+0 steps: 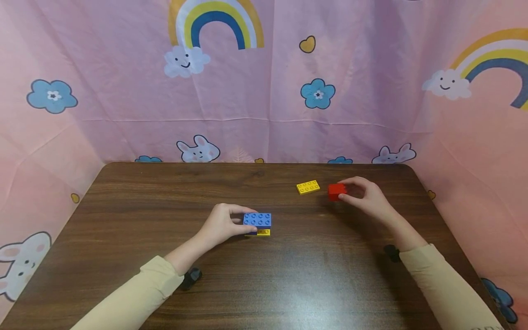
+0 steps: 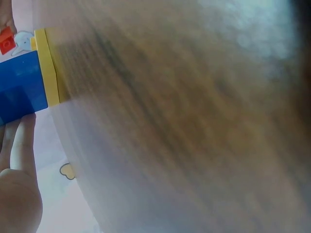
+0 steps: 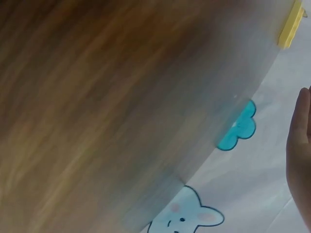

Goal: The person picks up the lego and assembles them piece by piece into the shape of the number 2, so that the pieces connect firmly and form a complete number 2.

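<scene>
Wooden table (image 1: 123, 206) fills the lower half of the head view. Left hand (image 1: 220, 222), bottom centre, pinches the blue brick (image 1: 257, 221) front-to-back at its left end, probably to leave the studs uncovered. Right hand (image 1: 369, 197), right of centre, pinches the red brick (image 1: 336, 192) between thumb and fingers, its left side free. Loose yellow plate (image 1: 308, 187) lies just left of that, untouched. Left wrist cam catches the yellow base (image 2: 47, 68) right against the blue's underside, mostly hidden from the head cam. Right wrist cam misses the red entirely.
</scene>
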`<state>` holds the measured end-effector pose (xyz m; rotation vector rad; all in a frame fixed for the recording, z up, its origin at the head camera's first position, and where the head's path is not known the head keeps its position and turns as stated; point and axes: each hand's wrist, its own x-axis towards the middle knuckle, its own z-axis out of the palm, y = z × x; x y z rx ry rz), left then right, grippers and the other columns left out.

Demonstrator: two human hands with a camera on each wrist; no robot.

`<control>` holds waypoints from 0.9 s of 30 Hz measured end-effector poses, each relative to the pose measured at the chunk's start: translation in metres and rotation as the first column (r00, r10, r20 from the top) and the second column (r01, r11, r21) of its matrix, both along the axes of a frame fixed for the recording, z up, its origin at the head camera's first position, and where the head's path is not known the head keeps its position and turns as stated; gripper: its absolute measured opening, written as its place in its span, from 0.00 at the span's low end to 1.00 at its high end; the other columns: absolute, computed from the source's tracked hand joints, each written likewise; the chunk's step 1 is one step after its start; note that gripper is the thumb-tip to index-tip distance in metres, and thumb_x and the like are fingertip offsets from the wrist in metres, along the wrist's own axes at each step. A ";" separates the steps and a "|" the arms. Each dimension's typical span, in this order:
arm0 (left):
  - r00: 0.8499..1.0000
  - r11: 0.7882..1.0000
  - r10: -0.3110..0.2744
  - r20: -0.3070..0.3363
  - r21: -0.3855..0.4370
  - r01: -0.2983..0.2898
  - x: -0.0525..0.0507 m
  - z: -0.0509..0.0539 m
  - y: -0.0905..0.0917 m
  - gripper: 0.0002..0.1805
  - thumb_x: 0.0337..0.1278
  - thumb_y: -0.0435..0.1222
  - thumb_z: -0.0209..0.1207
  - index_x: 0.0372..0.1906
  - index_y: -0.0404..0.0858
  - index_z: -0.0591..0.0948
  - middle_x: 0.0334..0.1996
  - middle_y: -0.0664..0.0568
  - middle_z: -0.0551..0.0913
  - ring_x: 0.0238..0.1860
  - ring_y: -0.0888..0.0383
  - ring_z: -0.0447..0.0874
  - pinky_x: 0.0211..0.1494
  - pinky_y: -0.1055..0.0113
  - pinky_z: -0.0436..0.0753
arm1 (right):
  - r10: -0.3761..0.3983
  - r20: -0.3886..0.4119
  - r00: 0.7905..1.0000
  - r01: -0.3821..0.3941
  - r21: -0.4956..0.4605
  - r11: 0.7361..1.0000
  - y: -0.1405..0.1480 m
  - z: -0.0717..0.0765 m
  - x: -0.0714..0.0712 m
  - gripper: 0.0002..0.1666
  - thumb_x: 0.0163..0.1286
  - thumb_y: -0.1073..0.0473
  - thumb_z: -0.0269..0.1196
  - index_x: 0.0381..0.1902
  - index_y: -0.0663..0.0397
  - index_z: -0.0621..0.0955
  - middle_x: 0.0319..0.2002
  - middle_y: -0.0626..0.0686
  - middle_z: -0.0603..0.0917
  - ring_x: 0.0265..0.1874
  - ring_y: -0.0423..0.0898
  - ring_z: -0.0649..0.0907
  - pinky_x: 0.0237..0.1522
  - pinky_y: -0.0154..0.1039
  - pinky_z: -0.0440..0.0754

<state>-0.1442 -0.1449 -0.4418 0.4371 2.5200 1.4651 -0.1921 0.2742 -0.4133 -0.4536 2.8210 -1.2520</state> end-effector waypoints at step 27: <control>1.000 1.000 0.004 -0.001 0.002 -0.004 0.000 0.001 0.001 0.20 0.54 0.33 0.79 0.53 0.36 0.91 0.56 0.36 0.89 0.59 0.40 0.90 0.55 0.60 0.92 | 0.084 -0.008 0.996 -0.084 -0.097 0.992 -0.039 -0.005 0.007 0.22 0.69 0.64 0.74 0.60 0.59 0.84 0.52 0.59 0.87 0.53 0.55 0.86 0.65 0.58 0.86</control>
